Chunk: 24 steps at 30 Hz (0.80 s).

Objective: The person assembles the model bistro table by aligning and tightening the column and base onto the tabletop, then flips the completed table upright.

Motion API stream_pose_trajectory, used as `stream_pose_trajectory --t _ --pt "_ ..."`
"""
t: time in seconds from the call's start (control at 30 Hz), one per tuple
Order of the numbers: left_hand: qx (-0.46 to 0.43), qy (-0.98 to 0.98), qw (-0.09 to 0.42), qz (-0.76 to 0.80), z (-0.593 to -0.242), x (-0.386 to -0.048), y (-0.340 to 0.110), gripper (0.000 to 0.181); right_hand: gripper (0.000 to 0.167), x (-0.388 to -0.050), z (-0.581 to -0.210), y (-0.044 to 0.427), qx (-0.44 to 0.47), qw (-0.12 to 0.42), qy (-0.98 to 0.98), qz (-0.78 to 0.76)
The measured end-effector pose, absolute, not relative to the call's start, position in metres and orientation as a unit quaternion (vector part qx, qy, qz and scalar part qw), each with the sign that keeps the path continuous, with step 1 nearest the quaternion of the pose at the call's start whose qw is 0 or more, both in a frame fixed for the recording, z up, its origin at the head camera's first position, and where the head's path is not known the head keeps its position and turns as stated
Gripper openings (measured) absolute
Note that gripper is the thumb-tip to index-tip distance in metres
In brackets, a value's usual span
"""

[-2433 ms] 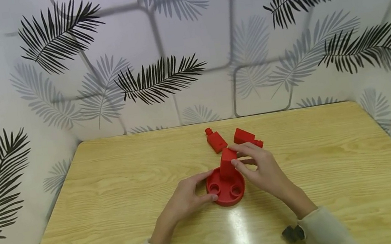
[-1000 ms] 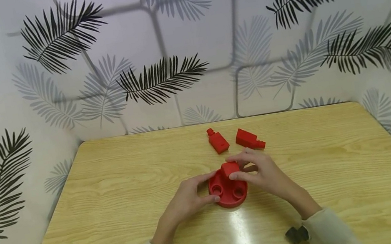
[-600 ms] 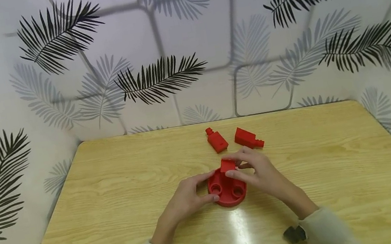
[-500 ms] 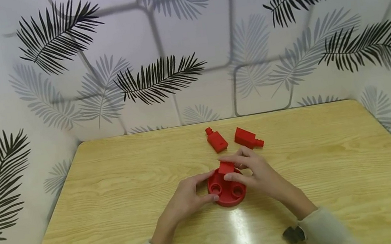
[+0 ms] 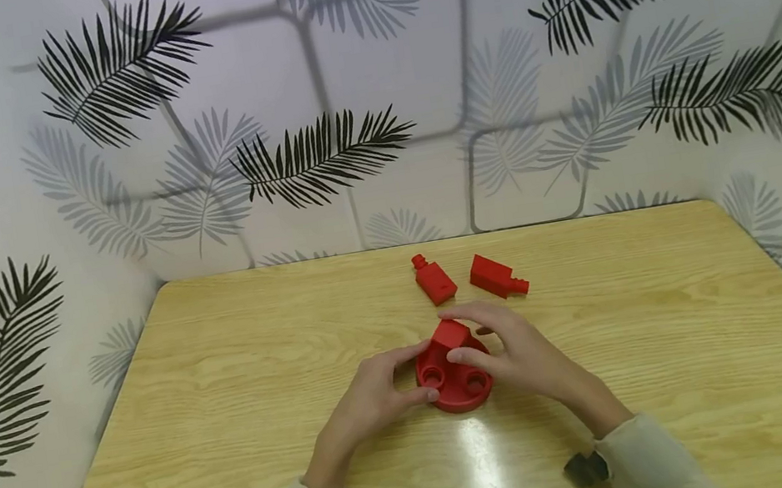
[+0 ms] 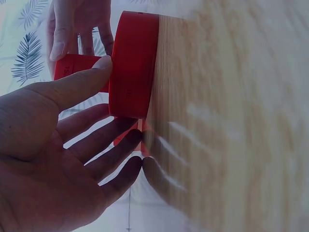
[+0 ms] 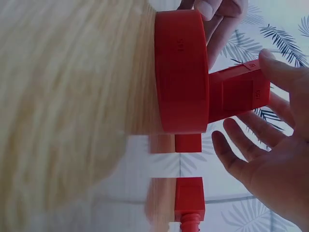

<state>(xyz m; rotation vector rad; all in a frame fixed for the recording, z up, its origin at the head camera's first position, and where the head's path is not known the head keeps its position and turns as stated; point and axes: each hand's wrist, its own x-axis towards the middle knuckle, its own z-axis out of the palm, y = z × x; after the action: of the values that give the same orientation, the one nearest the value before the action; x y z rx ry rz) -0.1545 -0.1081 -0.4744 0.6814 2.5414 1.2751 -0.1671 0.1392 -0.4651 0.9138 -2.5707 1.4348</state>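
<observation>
A round red base (image 5: pixel 460 401) with ring-shaped sockets stands on the table. My left hand (image 5: pixel 368 397) holds its left side between thumb and fingers; in the left wrist view the thumb lies by the rim of the base (image 6: pixel 133 65). A red block (image 5: pixel 452 333) rises from the back part of the base, tilted in the right wrist view (image 7: pixel 240 92). Around the block's top are the thumb and fingers of my right hand (image 5: pixel 520 347), the thumb touching it, the other fingers spread. The block's lower end is hidden inside the base.
Behind the base two red bottle-shaped pieces lie on the wooden table (image 5: pixel 239 343): one at the left (image 5: pixel 435 282), one at the right (image 5: pixel 492 275). A leaf-patterned covering stands behind the table and along its sides.
The red block has gone down lower into the base and its tilt has changed. My right hand has come down and a little left with it. My left hand has stayed on the base.
</observation>
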Motion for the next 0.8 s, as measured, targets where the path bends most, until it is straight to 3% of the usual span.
stream_pose_trajectory --t 0.37,0.8 --pt "0.23 0.862 0.111 0.438 -0.4723 -0.1541 -0.1077 0.063 0.053 -0.1724 -0.4674 0.1375 0.276 0.011 -0.812 0.514" --pt "0.224 0.861 0.115 0.442 -0.4726 -0.1543 -0.107 0.063 0.05 -0.1771 -0.4678 0.1391 0.278 0.063 -0.837 0.466"
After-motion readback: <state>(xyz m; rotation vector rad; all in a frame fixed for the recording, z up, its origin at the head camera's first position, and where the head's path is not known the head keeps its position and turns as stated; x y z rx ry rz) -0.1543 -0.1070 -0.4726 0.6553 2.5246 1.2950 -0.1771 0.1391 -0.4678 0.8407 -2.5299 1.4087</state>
